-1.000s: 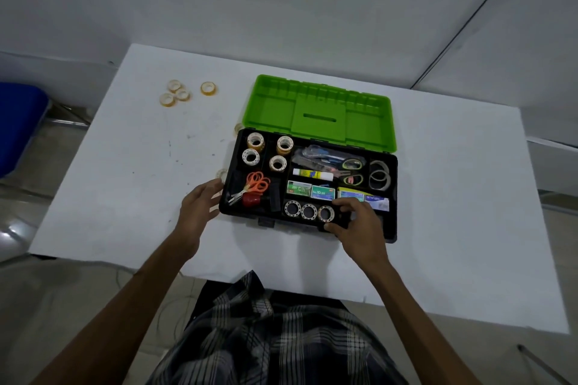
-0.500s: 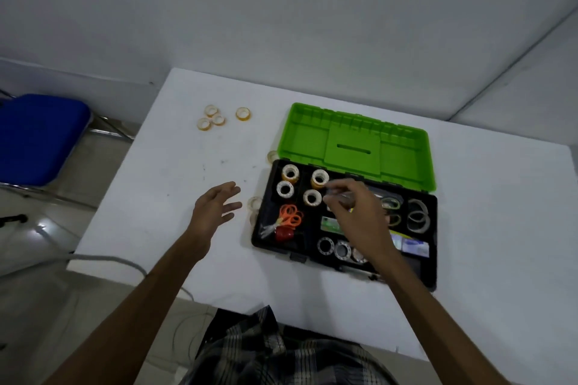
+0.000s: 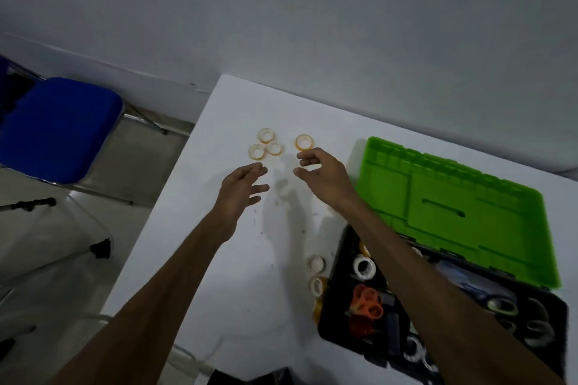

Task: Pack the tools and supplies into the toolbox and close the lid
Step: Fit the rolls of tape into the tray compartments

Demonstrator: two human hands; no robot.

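Beside tape rolls, empty open hands.

From my remote view I log: a white table against a grey wall; a blue-cushioned chair with metal legs at left; a black-tipped stand leg over pale floor; a plaid garment at the bottom edge.

Both bare forearms extend forward, converging. Left hand: palm down, fingers loosely spread, holding nothing. Right hand: fingers curled above the thumb with a gap between them, holding nothing.
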